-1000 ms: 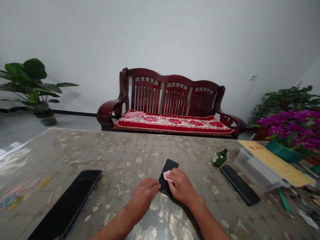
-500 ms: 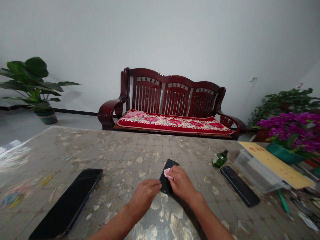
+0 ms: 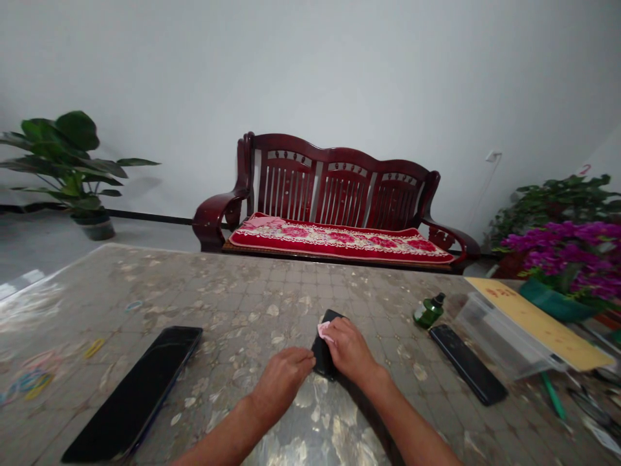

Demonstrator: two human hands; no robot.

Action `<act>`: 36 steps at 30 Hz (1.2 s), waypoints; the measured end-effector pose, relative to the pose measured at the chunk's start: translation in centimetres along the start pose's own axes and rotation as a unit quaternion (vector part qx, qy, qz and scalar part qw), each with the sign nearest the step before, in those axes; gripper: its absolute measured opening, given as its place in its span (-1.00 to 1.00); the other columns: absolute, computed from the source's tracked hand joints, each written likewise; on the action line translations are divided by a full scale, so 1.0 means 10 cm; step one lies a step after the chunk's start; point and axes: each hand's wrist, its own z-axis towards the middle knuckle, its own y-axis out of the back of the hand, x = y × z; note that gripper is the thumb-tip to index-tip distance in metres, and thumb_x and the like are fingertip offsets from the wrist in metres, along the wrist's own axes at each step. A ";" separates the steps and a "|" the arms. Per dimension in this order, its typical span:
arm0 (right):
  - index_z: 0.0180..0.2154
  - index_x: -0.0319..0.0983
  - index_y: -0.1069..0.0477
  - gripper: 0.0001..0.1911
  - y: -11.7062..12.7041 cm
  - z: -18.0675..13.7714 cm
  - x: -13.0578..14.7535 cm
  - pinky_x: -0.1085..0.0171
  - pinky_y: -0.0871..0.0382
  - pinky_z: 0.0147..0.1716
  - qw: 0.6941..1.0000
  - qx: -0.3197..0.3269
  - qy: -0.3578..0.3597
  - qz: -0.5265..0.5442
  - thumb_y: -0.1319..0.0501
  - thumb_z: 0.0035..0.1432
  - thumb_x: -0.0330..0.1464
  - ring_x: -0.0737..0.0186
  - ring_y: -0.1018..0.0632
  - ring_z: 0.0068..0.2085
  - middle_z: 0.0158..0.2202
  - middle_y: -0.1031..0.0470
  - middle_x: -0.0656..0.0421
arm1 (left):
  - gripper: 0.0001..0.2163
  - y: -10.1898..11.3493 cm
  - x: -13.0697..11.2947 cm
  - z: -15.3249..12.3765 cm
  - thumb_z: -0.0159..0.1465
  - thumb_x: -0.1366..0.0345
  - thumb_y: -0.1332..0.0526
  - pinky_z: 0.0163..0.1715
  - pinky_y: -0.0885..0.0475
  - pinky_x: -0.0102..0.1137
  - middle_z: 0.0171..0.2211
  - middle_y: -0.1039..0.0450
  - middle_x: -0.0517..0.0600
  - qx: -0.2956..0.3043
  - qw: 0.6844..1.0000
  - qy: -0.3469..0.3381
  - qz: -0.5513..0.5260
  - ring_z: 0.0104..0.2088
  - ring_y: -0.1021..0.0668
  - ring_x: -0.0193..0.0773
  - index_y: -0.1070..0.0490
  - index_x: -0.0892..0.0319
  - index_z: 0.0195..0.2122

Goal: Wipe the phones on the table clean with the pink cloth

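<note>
A small black phone (image 3: 323,353) lies flat on the patterned table (image 3: 233,304) in front of me. My left hand (image 3: 281,378) is closed, its fingertips pinching the phone's near left edge. My right hand (image 3: 348,349) covers most of the phone and presses a small pink cloth (image 3: 323,332) against its far end, fingers curled over the cloth.
A large black tablet (image 3: 138,388) lies at the left, another black phone (image 3: 468,372) at the right beside a small green bottle (image 3: 427,310). A clear box with a yellow sheet (image 3: 528,327) and purple flowers (image 3: 572,252) stand at the right. Coloured rubber bands (image 3: 29,382) lie far left.
My right hand has slid the pink cloth a little further up the phone, towards its far end. The left hand keeps its hold on the near edge.
</note>
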 end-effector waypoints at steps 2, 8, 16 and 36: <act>-0.13 -0.19 -0.52 -0.74 -0.04 0.09 -0.06 0.24 -0.33 -0.07 0.999 -0.014 -0.023 -0.021 -0.09 0.28 -0.51 0.16 -0.48 -0.12 -0.21 -0.52 0.09 | -0.76 -0.01 0.00 0.00 0.40 0.43 -0.08 -0.20 -0.57 -0.31 -0.26 -0.62 0.04 0.001 1.000 -0.001 0.002 -0.27 -0.64 -0.19 -0.57 0.16 -0.21; -0.21 -0.19 -0.54 -0.74 -0.05 0.17 -0.06 0.27 -0.35 -0.12 0.998 -0.027 -0.042 -0.033 -0.10 0.24 -0.53 0.17 -0.48 -0.16 -0.24 -0.52 0.09 | -0.75 -0.03 0.02 0.00 0.41 0.41 -0.07 -0.23 -0.56 -0.36 -0.29 -0.61 0.04 -0.017 1.000 -0.018 0.008 -0.29 -0.64 -0.22 -0.57 0.17 -0.25; -0.17 -0.19 -0.54 -0.75 -0.03 0.18 -0.04 0.28 -0.33 -0.09 0.998 0.000 -0.037 -0.045 -0.12 0.25 -0.52 0.17 -0.49 -0.14 -0.24 -0.53 0.09 | -0.76 -0.01 0.00 0.01 0.40 0.41 -0.08 -0.23 -0.56 -0.33 -0.28 -0.61 0.05 -0.011 1.000 -0.002 0.003 -0.29 -0.64 -0.20 -0.57 0.16 -0.24; -0.33 -0.19 -0.52 -0.78 0.15 -0.18 -0.02 0.28 -0.34 -0.21 0.995 0.007 -0.066 -0.072 -0.13 0.16 -0.54 0.16 -0.49 -0.23 -0.32 -0.49 0.11 | -0.93 -0.03 -0.02 0.02 0.32 0.39 -0.26 -0.20 -0.56 -0.28 -0.27 -0.60 0.03 0.022 0.999 0.024 0.007 -0.26 -0.63 -0.14 -0.55 0.17 -0.27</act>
